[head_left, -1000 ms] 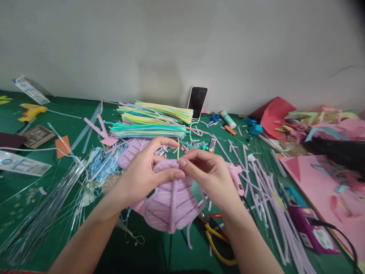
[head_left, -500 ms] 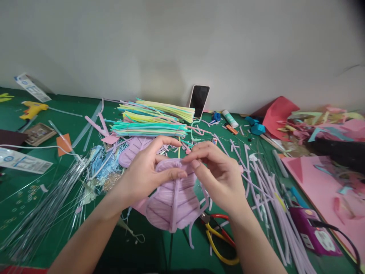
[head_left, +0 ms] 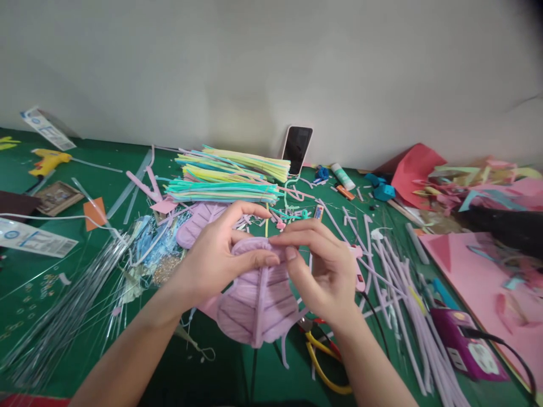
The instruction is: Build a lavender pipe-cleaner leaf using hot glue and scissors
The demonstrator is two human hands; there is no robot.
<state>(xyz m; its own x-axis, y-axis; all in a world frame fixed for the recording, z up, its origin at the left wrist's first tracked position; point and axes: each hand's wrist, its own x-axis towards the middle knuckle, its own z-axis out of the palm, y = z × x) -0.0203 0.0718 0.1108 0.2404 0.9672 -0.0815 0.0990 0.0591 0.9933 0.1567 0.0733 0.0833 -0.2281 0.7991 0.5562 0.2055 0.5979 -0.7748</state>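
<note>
A lilac pipe-cleaner leaf (head_left: 258, 308) with a raised midrib and darker side veins is held up before me. My left hand (head_left: 212, 260) is closed on its upper left part, thumb lying across the front. At the upper right edge, my right hand (head_left: 320, 260) pinches the leaf between thumb and fingers. A second lilac leaf (head_left: 197, 223) lies behind my left hand. Below the right hand, pliers (head_left: 322, 356) with red and yellow handles rest partly hidden by my forearm. A loose lilac strand (head_left: 284, 350) hangs near the leaf's lower right.
Bundles of coloured pipe cleaners (head_left: 229, 175) lie ahead, before a propped phone (head_left: 297, 148). Silver wires (head_left: 72, 311) spread at left, near a yellow glue gun (head_left: 48, 162). Lilac stems (head_left: 424, 322), a purple box (head_left: 469, 345) and pink paper (head_left: 445, 254) occupy the right.
My right hand has shifted slightly down and left along the leaf's edge, uncovering a pink tool with a cord behind it. My left hand stays nearly still.
</note>
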